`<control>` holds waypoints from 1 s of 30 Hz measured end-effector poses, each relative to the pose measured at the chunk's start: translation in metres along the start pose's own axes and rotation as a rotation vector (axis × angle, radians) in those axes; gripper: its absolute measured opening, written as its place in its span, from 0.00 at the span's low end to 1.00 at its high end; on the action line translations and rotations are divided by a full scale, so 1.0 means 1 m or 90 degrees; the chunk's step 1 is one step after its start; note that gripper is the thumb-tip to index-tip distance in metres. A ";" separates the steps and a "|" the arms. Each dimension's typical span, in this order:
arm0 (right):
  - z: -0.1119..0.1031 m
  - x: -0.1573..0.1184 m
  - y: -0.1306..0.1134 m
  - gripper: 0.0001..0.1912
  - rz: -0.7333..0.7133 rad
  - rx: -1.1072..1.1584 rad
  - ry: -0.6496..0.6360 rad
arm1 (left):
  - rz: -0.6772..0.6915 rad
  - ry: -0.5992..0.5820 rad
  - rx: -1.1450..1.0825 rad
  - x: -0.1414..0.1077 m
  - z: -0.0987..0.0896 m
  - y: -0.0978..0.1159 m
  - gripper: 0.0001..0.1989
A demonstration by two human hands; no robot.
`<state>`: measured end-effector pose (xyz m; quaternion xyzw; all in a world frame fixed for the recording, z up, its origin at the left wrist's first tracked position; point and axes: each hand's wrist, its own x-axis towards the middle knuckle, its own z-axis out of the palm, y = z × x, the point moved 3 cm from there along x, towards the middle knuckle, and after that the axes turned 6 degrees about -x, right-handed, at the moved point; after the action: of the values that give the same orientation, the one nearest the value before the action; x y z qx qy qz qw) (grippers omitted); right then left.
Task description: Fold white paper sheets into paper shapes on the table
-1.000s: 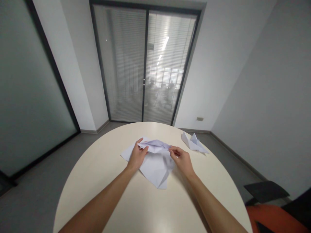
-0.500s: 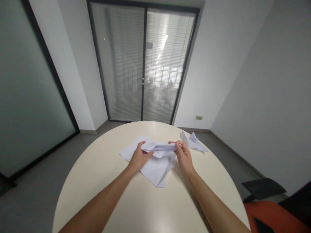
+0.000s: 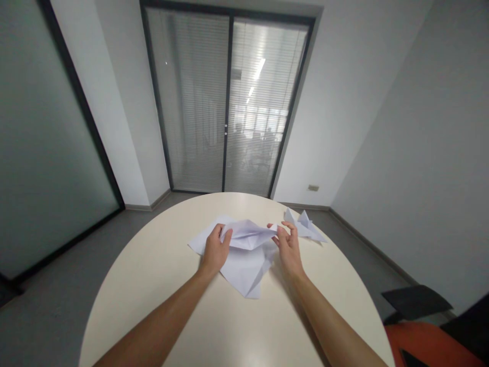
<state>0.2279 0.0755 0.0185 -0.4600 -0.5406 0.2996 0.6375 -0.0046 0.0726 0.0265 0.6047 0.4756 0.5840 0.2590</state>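
A folded white paper [image 3: 250,236] is held between my two hands, just above the table. My left hand [image 3: 216,248] pinches its left end between thumb and fingers. At the right end, my right hand [image 3: 287,247] grips the tip of the same paper, with thumb and fingertips together. Beneath it, a larger creased white sheet [image 3: 240,270] lies on the table, its lower corner pointing toward me. The held paper and my hands hide part of that sheet.
The round cream table [image 3: 153,285] fills the lower middle. Another folded white paper [image 3: 304,224] rests near its far right edge. An orange and black chair [image 3: 431,341] stands at the lower right. Behind the table is a glass door with blinds [image 3: 225,102].
My left thumb has moved up and left onto the paper's end. The held paper's upper layer now stands higher and more spread. Some fingers of my right hand have lifted slightly.
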 end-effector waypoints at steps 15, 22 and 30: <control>0.002 -0.008 -0.001 0.12 -0.112 -0.139 -0.036 | -0.115 0.031 -0.074 0.003 0.001 -0.006 0.12; -0.007 -0.006 -0.010 0.17 -0.206 -0.388 -0.089 | -0.095 0.021 -0.039 0.000 0.002 -0.006 0.11; -0.008 0.000 -0.007 0.15 -0.136 -0.386 -0.075 | -0.057 -0.001 -0.019 -0.003 0.002 -0.002 0.10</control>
<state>0.2343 0.0704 0.0247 -0.5514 -0.6866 0.0822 0.4667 -0.0027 0.0707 0.0231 0.5796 0.4929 0.5784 0.2943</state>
